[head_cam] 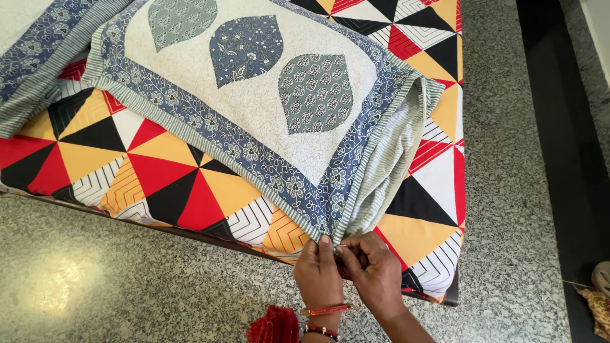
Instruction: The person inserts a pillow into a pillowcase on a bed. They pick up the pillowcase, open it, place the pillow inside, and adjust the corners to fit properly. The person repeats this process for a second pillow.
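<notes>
A pillow in a white cover (pixel 254 95) with a blue floral border and three leaf-shaped patches lies on the bed. Its open end faces right, showing a striped inner flap (pixel 387 165). My left hand (pixel 318 273) and my right hand (pixel 372 270) meet at the cover's near corner at the bed's front edge. Both pinch the fabric there, fingertips touching. Red and gold bangles sit on my left wrist.
The bed carries a sheet (pixel 146 171) of red, yellow, black and white triangles. A second blue-bordered pillow (pixel 38 57) lies at the far left. Speckled grey floor (pixel 127 286) surrounds the bed, with a dark strip (pixel 565 127) on the right. Some cloth (pixel 597 298) lies at the right edge.
</notes>
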